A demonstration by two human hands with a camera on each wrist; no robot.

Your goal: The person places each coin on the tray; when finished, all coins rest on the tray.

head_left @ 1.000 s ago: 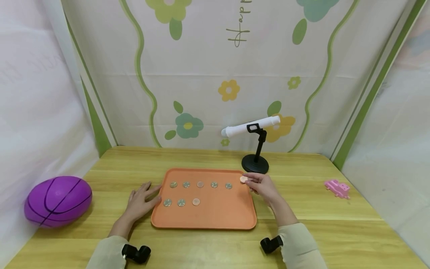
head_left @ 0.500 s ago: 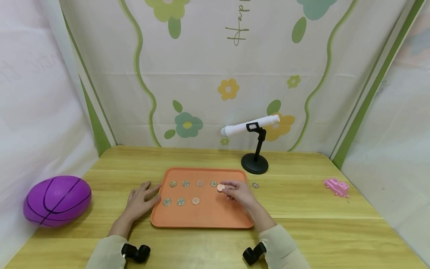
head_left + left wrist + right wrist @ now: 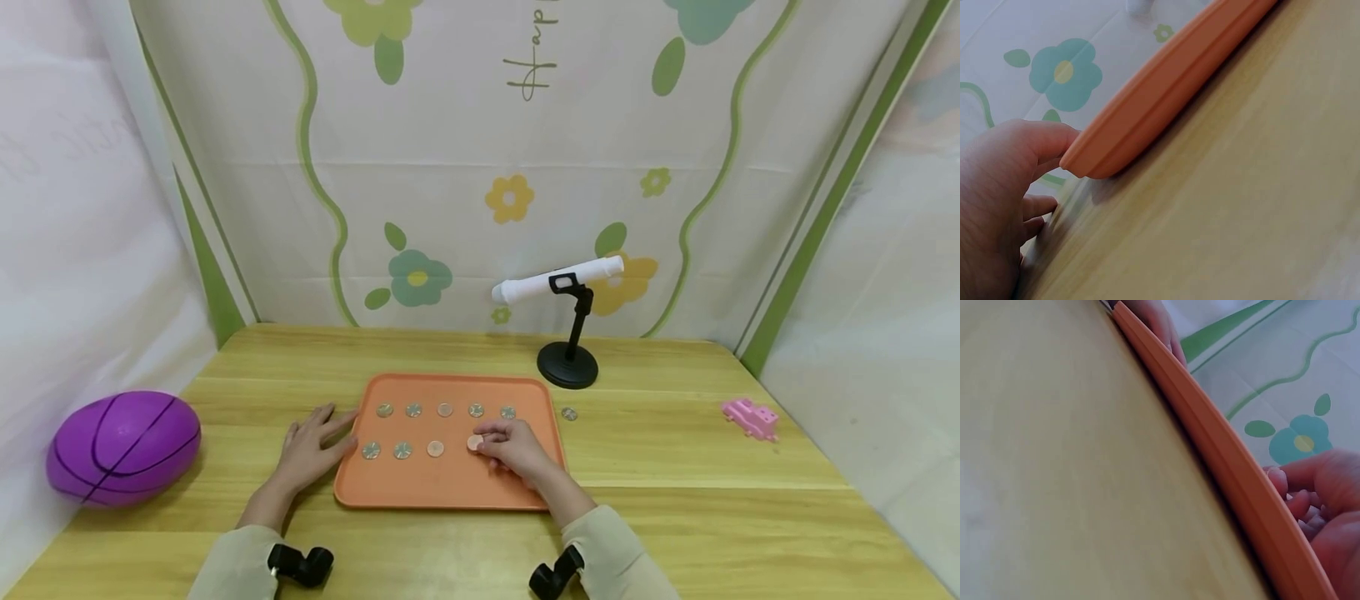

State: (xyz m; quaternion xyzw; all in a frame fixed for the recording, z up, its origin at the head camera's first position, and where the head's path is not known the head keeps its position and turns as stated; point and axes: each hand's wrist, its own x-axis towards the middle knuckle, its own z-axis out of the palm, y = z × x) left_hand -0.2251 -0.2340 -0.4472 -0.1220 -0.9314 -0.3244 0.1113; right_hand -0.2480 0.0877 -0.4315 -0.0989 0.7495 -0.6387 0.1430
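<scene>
An orange tray (image 3: pixel 420 492) lies on the wooden table, bearing several coins in two rows. The back row runs from a brassy coin (image 3: pixel 385 410) to a silvery coin (image 3: pixel 507 412) beside my right knuckles. My right hand (image 3: pixel 517 450) pinches a copper-coloured coin (image 3: pixel 474 443) low over the tray, in line with the front row and right of another coppery coin (image 3: pixel 436 448). In the right wrist view the tray wall hides that coin. My left hand (image 3: pixel 306 446) rests at the tray's left edge, fingers spread, thumb and forefinger at the rim (image 3: pixel 1075 159).
A silvery coin (image 3: pixel 570 413) lies on the table just right of the tray. Behind it stands a white microphone (image 3: pixel 532 287) on a black stand (image 3: pixel 567 365). A purple ball (image 3: pixel 123 448) sits far left, a pink toy (image 3: pixel 750 418) far right. Printed cloth hangs behind.
My right hand has carried the coppery coin from the tray's back right corner leftward and toward me, to the front row. The coin right of the tray has come into view. My left hand stays put.
</scene>
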